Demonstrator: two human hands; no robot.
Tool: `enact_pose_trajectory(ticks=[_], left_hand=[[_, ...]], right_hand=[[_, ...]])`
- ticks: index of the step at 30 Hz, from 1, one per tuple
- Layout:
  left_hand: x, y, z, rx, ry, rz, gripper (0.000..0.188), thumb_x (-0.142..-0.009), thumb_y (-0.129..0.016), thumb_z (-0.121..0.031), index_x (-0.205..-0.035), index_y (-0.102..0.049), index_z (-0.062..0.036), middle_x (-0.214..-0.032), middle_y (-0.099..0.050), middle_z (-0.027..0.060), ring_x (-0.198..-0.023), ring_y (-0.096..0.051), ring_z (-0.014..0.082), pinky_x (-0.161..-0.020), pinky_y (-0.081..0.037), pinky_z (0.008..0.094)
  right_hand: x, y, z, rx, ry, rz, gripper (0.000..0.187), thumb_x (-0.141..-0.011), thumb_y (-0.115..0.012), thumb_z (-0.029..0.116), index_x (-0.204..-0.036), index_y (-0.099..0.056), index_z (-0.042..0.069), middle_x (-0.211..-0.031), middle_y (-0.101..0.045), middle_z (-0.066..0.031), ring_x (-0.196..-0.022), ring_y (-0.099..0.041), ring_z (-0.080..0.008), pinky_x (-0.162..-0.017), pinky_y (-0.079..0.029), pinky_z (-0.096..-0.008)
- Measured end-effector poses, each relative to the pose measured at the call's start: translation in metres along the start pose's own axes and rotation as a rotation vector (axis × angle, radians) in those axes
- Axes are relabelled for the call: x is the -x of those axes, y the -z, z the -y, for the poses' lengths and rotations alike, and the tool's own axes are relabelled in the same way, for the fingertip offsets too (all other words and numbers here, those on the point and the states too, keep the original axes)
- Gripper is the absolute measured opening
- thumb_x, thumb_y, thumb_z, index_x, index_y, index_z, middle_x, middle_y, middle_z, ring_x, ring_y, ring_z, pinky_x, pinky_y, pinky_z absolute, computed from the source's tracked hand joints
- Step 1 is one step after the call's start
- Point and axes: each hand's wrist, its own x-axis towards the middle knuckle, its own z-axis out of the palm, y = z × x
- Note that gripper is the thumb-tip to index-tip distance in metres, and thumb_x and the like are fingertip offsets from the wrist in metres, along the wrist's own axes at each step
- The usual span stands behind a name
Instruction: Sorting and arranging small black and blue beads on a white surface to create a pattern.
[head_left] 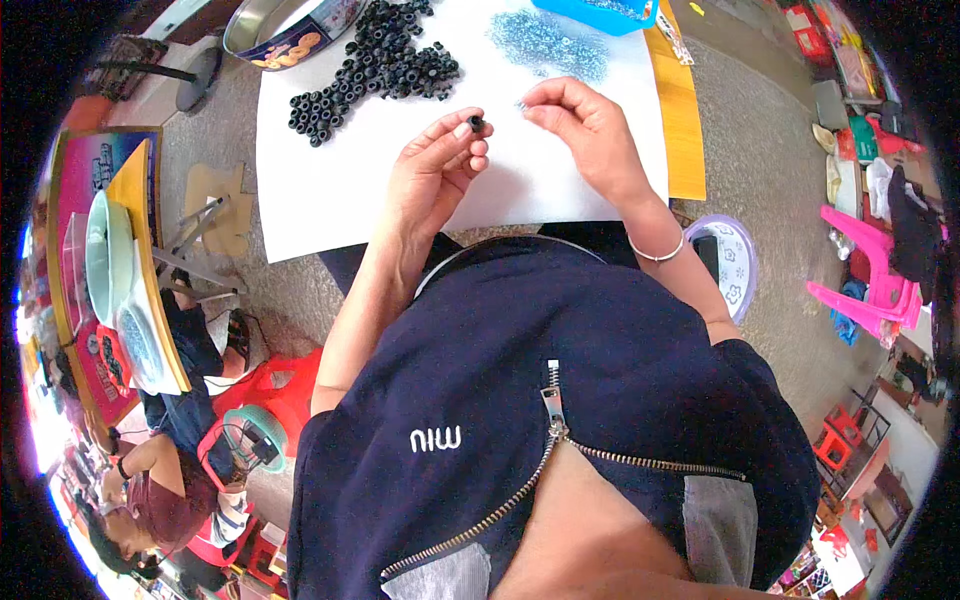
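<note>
My left hand [435,170] is closed in a pinch on a small black ring-shaped piece [476,124], held up over the white table cover [330,205]. To its right, my right hand [595,140] pinches a tiny clear bit [521,106] between thumb and forefinger; its exact kind is too small to make out. The two hands are a short way apart. Beyond the left hand lies a heap of similar black hollow pieces [385,65], some standing in rows at its left end. Past the right hand is a spread of tiny pale-blue clear pieces [550,45].
An oval metal tin [290,38] stands at the far left of the table, and a blue tray [605,14] at the far right. A lilac-rimmed basket [738,265] is below on the right. At left, another person [165,490] sits by a table bearing green basins [112,250].
</note>
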Motion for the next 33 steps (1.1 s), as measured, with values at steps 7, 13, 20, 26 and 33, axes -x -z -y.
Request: enact_pose_trajectory(ticks=[7, 13, 20, 26, 33], left_hand=[[0.004, -0.002, -0.004, -0.194, -0.051, -0.02, 0.024, -0.088, -0.059, -0.004, -0.11, -0.06, 0.0051, -0.092, -0.065, 0.0108, -0.075, -0.06, 0.0142, -0.069, -0.051, 0.0246], [0.007, 0.007, -0.002, -0.333, -0.052, -0.03, 0.021, -0.088, -0.06, -0.004, -0.107, -0.063, 0.0042, -0.087, -0.066, 0.008, -0.075, -0.06, 0.0128, -0.068, -0.05, 0.0241], [0.008, 0.014, -0.006, -0.39, -0.01, -0.038, 0.022, -0.089, -0.058, -0.004, -0.109, -0.062, 0.0038, -0.091, -0.065, 0.009, -0.076, -0.06, 0.013, -0.069, -0.051, 0.0242], [0.008, 0.035, -0.015, -0.228, -0.096, -0.092, 0.024, -0.092, -0.055, -0.007, -0.115, -0.057, 0.0021, -0.099, -0.063, 0.0124, -0.078, -0.06, 0.0131, -0.069, -0.052, 0.0236], [0.013, 0.032, -0.02, -0.133, -0.111, -0.149, 0.022, -0.092, -0.054, -0.006, -0.112, -0.057, 0.0025, -0.098, -0.063, 0.0132, -0.076, -0.06, 0.0139, -0.069, -0.052, 0.0244]], right_hand=[[0.001, -0.027, 0.019, 0.131, 0.22, 0.063, 0.009, -0.088, -0.059, 0.004, -0.094, -0.063, -0.001, -0.088, -0.063, -0.003, -0.084, -0.059, -0.011, -0.075, -0.047, -0.0231], [0.001, -0.031, 0.021, 0.124, -0.012, 0.122, 0.013, -0.084, -0.064, 0.012, -0.089, -0.06, 0.001, -0.083, -0.063, -0.0064, -0.077, -0.059, -0.0154, -0.069, -0.047, -0.0265], [-0.002, -0.04, 0.012, 0.338, 0.152, 0.058, 0.013, -0.085, -0.064, 0.012, -0.089, -0.06, 0.001, -0.081, -0.062, -0.0074, -0.073, -0.058, -0.0123, -0.067, -0.047, -0.0253], [-0.053, -0.052, -0.019, 0.519, 0.457, -0.038, 0.012, -0.081, -0.064, 0.012, -0.088, -0.064, 0.002, -0.083, -0.063, -0.0104, -0.079, -0.061, -0.024, -0.072, -0.048, -0.0335], [-0.071, -0.074, -0.034, 0.883, 0.645, -0.042, 0.009, -0.077, -0.063, 0.01, -0.086, -0.063, 0.008, -0.081, -0.059, -0.0091, -0.081, -0.056, -0.0285, -0.075, -0.046, -0.0393]])
